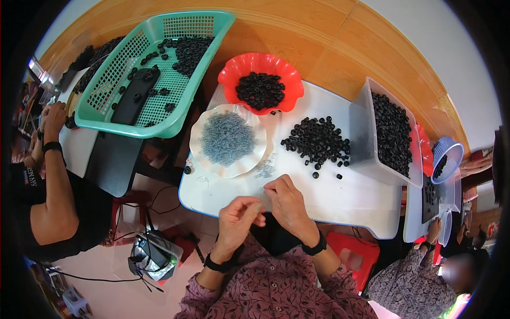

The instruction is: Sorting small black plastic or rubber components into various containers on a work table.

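My left hand (240, 222) is held over the front edge of the white table (361, 207), its fingers curled and thumb pressed in; whatever it holds is hidden. Just right of it, my right hand (291, 206) pinches at the fingertips, on something too small to name. Beyond my hands lies a small scatter of fine grey pieces (264, 167). A white wavy-rimmed plate (199, 154) holds a heap of tiny grey-blue pieces (227, 137), too small to identify. To the right is a loose pile of small black round parts (317, 141), some showing holes.
A red wavy-rimmed bowl (295, 90) of black parts stands behind the plate. At right is a translucent tub (364, 138) full of them. A green basket (175, 125) sits left. Co-workers' arms (58, 175) are at left and right. A red stool (358, 255) stands below the table.
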The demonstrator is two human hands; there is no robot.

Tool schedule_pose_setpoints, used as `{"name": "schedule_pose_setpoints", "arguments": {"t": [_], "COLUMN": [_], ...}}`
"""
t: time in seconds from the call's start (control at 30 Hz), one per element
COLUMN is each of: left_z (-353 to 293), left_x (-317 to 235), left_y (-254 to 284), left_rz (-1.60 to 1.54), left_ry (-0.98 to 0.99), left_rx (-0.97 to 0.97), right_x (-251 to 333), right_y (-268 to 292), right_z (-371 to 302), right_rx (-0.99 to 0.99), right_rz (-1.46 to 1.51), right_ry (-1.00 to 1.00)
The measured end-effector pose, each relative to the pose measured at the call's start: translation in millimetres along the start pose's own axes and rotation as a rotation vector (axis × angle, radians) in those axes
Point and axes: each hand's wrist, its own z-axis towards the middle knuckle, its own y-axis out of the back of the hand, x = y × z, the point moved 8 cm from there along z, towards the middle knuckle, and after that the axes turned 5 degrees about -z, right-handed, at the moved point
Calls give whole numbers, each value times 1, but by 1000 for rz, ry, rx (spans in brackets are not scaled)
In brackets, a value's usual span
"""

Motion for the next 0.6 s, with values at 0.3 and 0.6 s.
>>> {"name": "schedule_pose_setpoints", "arguments": {"t": [0.3, 0.6], "left_z": [7, 15], "left_x": [-8, -2], "left_y": [-23, -46], "left_rz": [289, 323], "left_ry": [-213, -167], "left_rx": [76, 89], "right_x": [-8, -39], "right_y": [11, 17], "right_z": [-25, -44], "right_rx": [0, -101], "right_rz": [274, 913], "right_ry": [-129, -446]}}
